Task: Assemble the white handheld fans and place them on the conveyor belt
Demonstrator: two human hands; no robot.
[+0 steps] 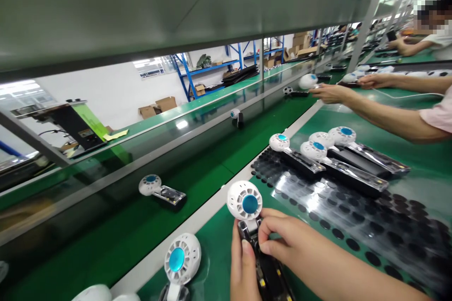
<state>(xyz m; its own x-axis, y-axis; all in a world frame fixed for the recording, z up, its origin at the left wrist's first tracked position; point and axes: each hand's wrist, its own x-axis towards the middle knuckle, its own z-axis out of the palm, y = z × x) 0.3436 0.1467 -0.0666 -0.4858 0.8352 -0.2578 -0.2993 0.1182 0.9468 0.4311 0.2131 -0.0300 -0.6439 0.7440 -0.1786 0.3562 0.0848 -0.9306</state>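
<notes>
A fan-like handheld device (pixel 250 203), with a round white slotted head, a blue disc in its centre and a black handle, is in front of me at the bottom middle. Wrapped along the handle's left side, my left hand (pixel 243 265) holds it with the head up. My right hand (pixel 282 237) is closed, thumb and forefinger pinched against the handle just below the head; anything small between those fingertips is hidden. Another such device (pixel 181 259) stands to the left of my hands, its lower part cut off by the frame.
Several similar devices (pixel 314 150) lie at right on a clear sheet of black round stickers (pixel 318 197). Beyond the pale rail (pixel 208 196), the green conveyor belt (pixel 208 178) carries more. A co-worker's hand (pixel 330 94) holds one farther along. A metal shelf (pixel 176 9) hangs overhead.
</notes>
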